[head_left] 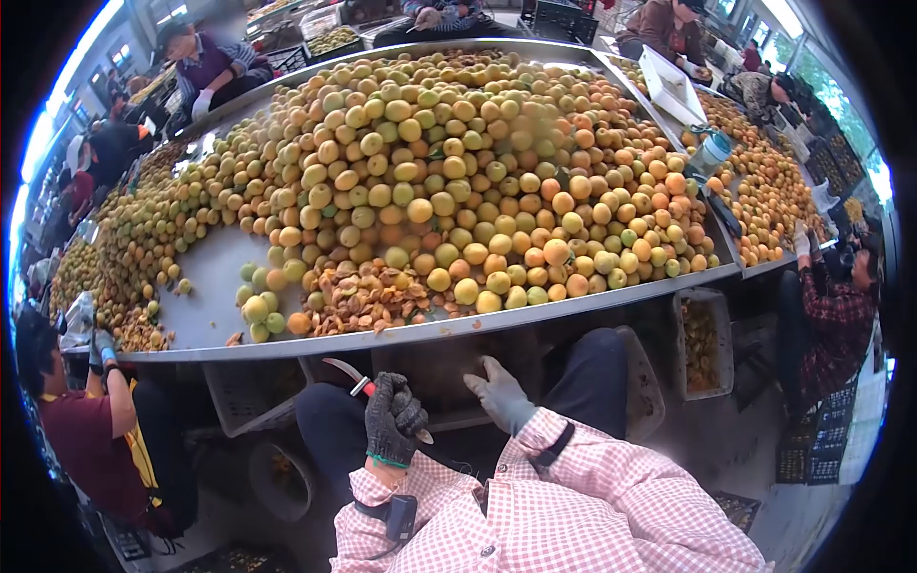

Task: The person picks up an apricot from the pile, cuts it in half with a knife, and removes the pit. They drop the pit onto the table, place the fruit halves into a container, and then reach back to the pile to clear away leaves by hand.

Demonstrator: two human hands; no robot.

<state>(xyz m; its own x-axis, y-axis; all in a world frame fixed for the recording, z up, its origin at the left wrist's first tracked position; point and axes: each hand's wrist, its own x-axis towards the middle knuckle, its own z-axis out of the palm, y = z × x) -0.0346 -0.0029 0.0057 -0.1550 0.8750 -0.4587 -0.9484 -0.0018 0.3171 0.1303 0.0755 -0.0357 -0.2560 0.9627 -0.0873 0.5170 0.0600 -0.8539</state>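
My left hand (395, 420), in a dark knitted glove, is closed round a small knife with a curved blade (341, 367) and a red part near the blade. It is over my lap, below the table's front edge. To its right is my right hand (501, 394) in a grey glove, fingers apart, holding nothing. A metal table (210, 286) bears a large heap of yellow-green and orange round fruit (420, 210). Shrivelled brown-orange pieces (368, 298) lie near its front edge, beside a few greener fruits (256, 308).
Crates (250, 392) (702, 344) and a round bucket (281, 480) are under and below the table. A white tray (671, 86) and a bottle (710, 153) stand at the right. Other people sit around: one at the left (91, 430), one at the right (836, 310), several behind.
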